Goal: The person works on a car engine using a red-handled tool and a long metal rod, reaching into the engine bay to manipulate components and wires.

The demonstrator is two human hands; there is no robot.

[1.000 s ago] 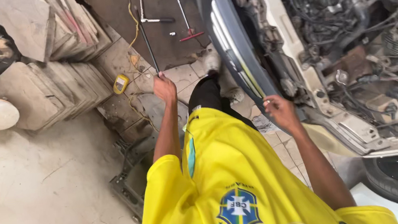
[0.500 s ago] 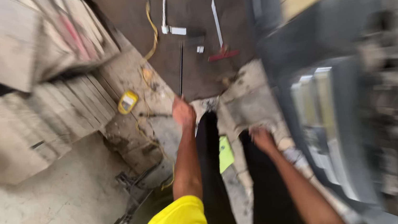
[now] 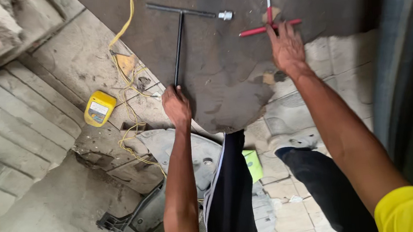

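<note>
My left hand (image 3: 176,106) sits just left of the frame's centre, fingers curled down onto the lower tip of the black T-handle wrench (image 3: 180,38); I cannot tell whether they are closed round the shaft or only resting on its end. The wrench lies flat on a dark metal sheet (image 3: 223,74) on the floor, its shaft running up the frame to a crossbar near the top edge. A small silver socket (image 3: 226,15) lies just off the right end of that crossbar.

My right hand (image 3: 286,48) is in the upper right, fingers spread and fingertips touching the red-handled T tool (image 3: 269,27), whose red bar lies crosswise and whose pale shaft runs up out of the frame. The hand is laid over it, not yet closed on it.

At left of the frame a yellow meter (image 3: 99,108) lies on the concrete, with a yellow cable (image 3: 127,63) looping past it and up toward the top edge. A grey plastic car panel (image 3: 169,149) lies under my legs at the lower centre, and a bright green card (image 3: 253,164) peeks out beside my knee.
</note>
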